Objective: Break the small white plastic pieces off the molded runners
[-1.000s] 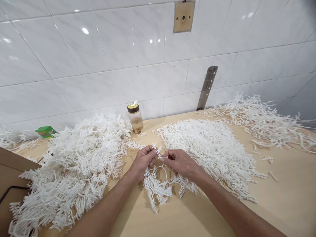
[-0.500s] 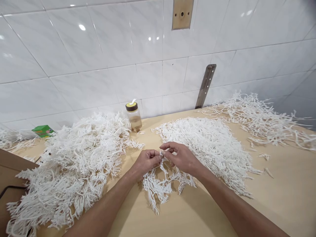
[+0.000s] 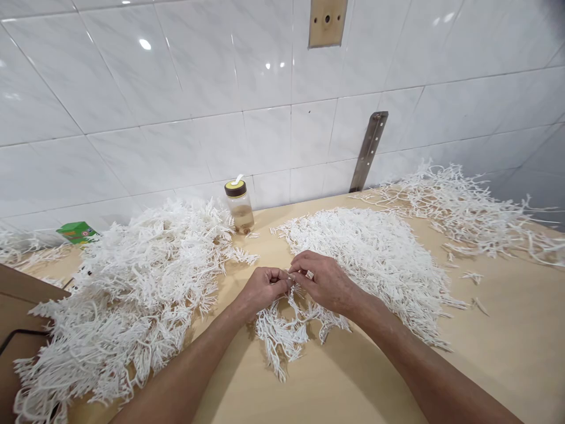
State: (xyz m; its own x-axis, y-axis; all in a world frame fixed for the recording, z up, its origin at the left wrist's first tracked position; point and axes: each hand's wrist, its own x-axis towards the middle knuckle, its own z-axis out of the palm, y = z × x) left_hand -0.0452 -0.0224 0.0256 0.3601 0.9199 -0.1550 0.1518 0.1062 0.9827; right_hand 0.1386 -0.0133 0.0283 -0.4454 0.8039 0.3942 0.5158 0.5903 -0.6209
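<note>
Your left hand (image 3: 265, 288) and right hand (image 3: 324, 281) pinched a white strand (image 3: 291, 278) above the loose strand cluster (image 3: 282, 335) near the counter's (image 3: 353, 380) front edge.

Pale wooden table (image 3: 353, 377) spread with white strands (image 3: 282, 335).
A big shaggy heap (image 3: 145, 294) lies left of the left hand (image 3: 262, 288); a flatter pile (image 3: 371, 259) sits beyond and to the right of the right hand (image 3: 324, 282). A small bunch lies just below the hands. A lidded jar (image 3: 241, 209) stands upright beyond the left hand, and a looser tangle (image 3: 468, 206) spreads far off to the right.
</note>
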